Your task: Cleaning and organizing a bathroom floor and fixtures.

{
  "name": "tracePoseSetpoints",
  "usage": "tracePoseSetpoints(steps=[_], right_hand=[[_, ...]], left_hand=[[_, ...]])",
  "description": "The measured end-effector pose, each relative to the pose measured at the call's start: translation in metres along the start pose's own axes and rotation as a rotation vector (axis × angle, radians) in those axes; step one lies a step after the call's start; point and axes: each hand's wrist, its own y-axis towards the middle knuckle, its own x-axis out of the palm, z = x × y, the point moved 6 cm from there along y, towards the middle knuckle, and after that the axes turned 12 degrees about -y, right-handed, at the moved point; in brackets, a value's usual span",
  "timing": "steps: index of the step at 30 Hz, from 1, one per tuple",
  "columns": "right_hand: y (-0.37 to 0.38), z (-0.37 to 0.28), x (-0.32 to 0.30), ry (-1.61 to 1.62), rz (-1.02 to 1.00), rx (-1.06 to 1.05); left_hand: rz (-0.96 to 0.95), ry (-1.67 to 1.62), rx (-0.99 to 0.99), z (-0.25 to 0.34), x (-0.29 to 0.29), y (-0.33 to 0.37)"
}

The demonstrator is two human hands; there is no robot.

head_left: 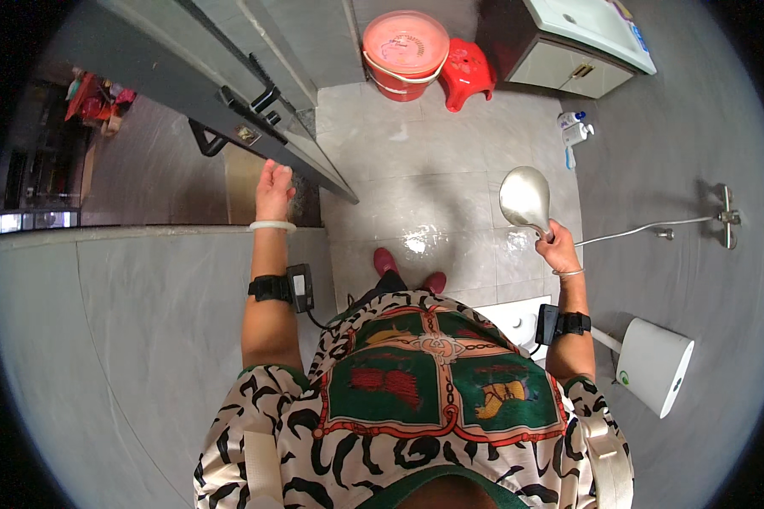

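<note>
My right hand [558, 247] is closed around the short handle of a shiny metal water ladle [525, 197]. The ladle's broad round bowl points away from me, above the tiled floor. On the left, my left hand [273, 192] is raised with its fingers curled, right at the edge of a dark grey door [293, 153]. Whether those fingers grip the edge or only come close to it, I cannot tell. A black door handle [206, 137] sits just beyond that hand, to its left.
A lidded red bucket [406, 51] and a red plastic stool [467, 75] stand at the far wall by a sink cabinet [569, 66]. Bottles [575, 131] line the right wall, near a tap with a hose [726, 217]. A white cistern [656, 366] is lower right. The floor [416, 242] shines wet.
</note>
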Motion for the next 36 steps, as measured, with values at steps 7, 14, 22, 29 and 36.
tracePoseSetpoints(steps=[7, 14, 22, 29, 36], right_hand=[[-0.023, 0.055, -0.02, 0.029, 0.165, 0.117], [-0.062, 0.098, -0.036, 0.129, 0.429, 0.307], [-0.089, 0.135, -0.036, -0.038, 0.507, 0.42], [-0.067, 0.189, -0.037, 0.233, 0.417, 0.303], [-0.042, 0.176, -0.042, 0.179, 0.421, 0.293]], left_hand=[[-0.026, 0.01, -0.016, 0.001, 0.016, -0.009], [-0.077, 0.04, -0.035, 0.005, 0.017, -0.005], [-0.224, 0.231, 0.028, 0.0, 0.028, 0.007], [-0.142, 0.163, 0.087, -0.014, 0.077, 0.015], [-0.322, 0.254, -0.068, 0.009, 0.11, 0.015]])
